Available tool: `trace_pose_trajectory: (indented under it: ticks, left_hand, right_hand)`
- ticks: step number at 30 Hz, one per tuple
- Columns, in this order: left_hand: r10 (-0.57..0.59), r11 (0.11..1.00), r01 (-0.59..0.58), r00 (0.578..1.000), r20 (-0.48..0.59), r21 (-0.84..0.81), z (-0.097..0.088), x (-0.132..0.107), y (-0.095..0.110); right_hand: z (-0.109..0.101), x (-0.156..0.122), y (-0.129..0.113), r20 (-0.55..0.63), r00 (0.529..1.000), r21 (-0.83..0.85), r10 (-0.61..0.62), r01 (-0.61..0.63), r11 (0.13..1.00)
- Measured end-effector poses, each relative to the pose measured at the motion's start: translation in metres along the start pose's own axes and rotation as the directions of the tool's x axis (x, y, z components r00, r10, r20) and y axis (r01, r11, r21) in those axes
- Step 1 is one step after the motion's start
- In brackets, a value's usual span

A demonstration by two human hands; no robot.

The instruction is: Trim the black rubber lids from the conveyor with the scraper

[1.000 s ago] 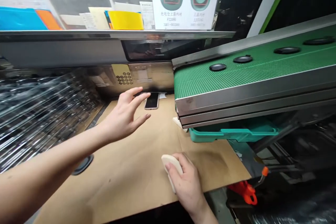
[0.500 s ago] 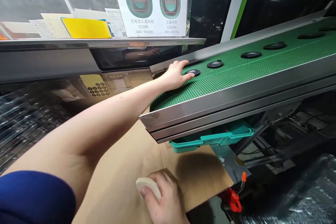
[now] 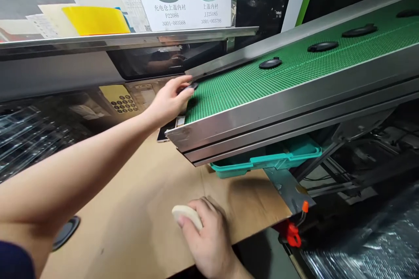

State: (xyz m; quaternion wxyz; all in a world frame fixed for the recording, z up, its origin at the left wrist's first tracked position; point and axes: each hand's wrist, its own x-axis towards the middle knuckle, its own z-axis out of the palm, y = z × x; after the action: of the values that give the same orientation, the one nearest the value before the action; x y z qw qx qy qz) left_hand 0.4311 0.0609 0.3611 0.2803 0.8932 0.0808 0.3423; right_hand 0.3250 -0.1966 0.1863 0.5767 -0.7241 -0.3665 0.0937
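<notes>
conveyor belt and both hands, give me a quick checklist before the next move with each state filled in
1. Black disc between the left hand's thumb and fingers: ok.
2. Pale pad held in the right hand: ok.
3. Next disc up the green belt apart from the left hand: ok.
4. Phone fully in view: not ok, partly hidden at the belt's end.
5. Contents of the green tray below: cannot tell.

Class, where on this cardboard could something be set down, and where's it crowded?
Bare cardboard: between the left forearm and right hand, and between that hand and the teal tray. Crowded: the conveyor's near end, with left hand, black disc and phone.
</notes>
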Motion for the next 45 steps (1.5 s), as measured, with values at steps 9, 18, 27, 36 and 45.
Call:
trace_pose_trajectory:
  ticks: [9,18,27,36,45]
  left_hand:
    - [-0.304,0.952,0.277,0.816,0.492,0.129,-0.073,-0.237,-0.017]
    - [-0.46,0.412,0.661,0.745,0.483,-0.627,-0.037,-0.309,0.009]
    - [-0.478,-0.084,0.614,0.666,0.573,-0.785,-0.035,-0.327,0.018]
    - [-0.48,-0.392,0.453,0.642,0.598,-0.801,-0.039,-0.33,0.014]
    - [-0.371,-0.481,0.431,0.688,0.623,-0.763,-0.039,-0.338,0.01]
  right_hand:
    - [-0.002,-0.001,0.001,0.014,1.0,0.067,-0.016,0.015,0.998]
    - [0.014,-0.024,-0.025,0.138,0.985,0.015,-0.102,0.101,0.995]
    - [0.025,-0.035,-0.043,0.205,0.959,-0.061,-0.196,0.213,0.975]
    - [0.023,-0.034,-0.046,0.093,0.95,-0.184,-0.297,0.309,0.933]
    - [0.054,-0.028,-0.059,0.346,0.834,-0.345,-0.43,0.539,0.768]
